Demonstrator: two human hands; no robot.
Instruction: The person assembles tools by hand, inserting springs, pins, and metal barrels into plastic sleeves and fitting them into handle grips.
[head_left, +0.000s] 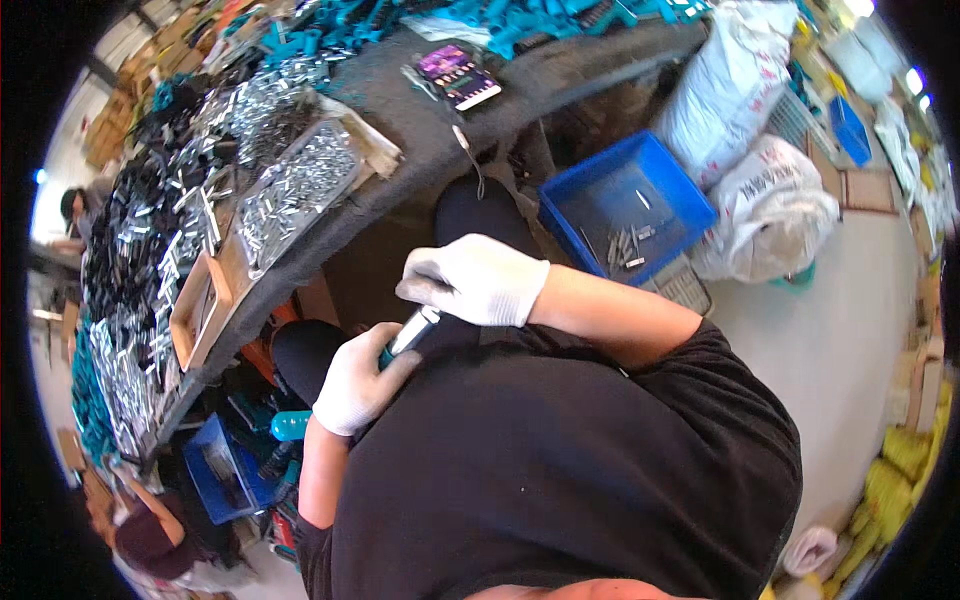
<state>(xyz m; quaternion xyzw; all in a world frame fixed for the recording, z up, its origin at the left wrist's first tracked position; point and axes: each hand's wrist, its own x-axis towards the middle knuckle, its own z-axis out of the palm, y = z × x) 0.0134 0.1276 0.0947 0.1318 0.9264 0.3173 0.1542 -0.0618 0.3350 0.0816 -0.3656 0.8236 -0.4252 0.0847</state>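
Gloved in white, my left hand (358, 382) is closed around a silver metal piece with a teal part (414, 330), held tilted above my lap. Only its upper end shows; the palm and fingers hide the rest. My right hand (475, 282), also in a white glove, sits just above that end with its fingers curled together. Whatever is between those fingers is hidden. To the left of my hands, a clear tray (262, 262) on the bench holds many small metal pins.
The dark bench (400, 150) curves around me, heaped with metal parts (140, 235) and teal pieces (520, 22). A phone (458, 76) and a wooden frame (182, 335) lie on it. A blue bin (572, 232) and white sacks (725, 90) stand right. Another person (150, 535) is at lower left.
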